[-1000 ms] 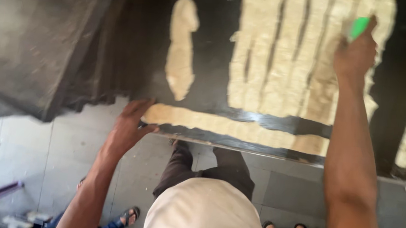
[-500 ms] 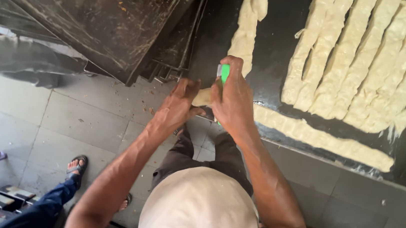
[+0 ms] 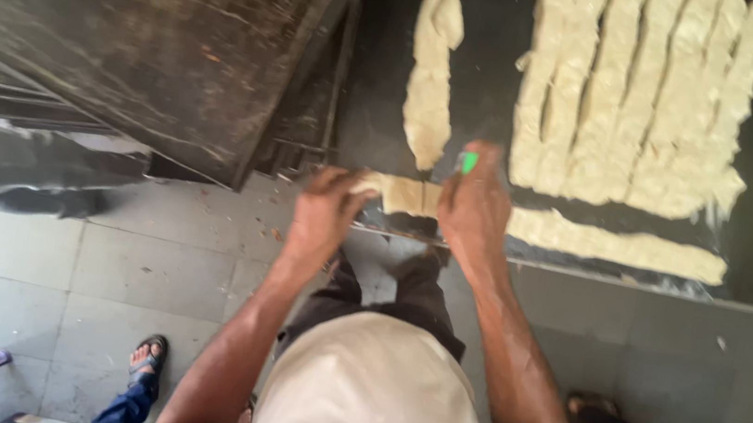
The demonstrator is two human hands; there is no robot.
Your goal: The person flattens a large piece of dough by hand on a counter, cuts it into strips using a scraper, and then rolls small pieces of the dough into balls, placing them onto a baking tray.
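Stacked dark metal trays (image 3: 161, 40) fill ten o'clock above a grey tiled floor (image 3: 45, 261). The left hand (image 3: 325, 215) presses curled fingers on the near dough strip (image 3: 402, 194); the right hand (image 3: 475, 208) grips a green scraper (image 3: 468, 161). At one o'clock, dough rows (image 3: 640, 99) cover the black worktop (image 3: 484, 74).

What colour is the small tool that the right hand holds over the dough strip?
Bright green. The tool shows above the right hand in the head view, at the dough strip.

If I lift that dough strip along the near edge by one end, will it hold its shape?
Probably not. The dough strip lies flat with ragged edges, so it looks soft and likely to droop or stretch. It may cling to the dark table. The left hand presses its end.
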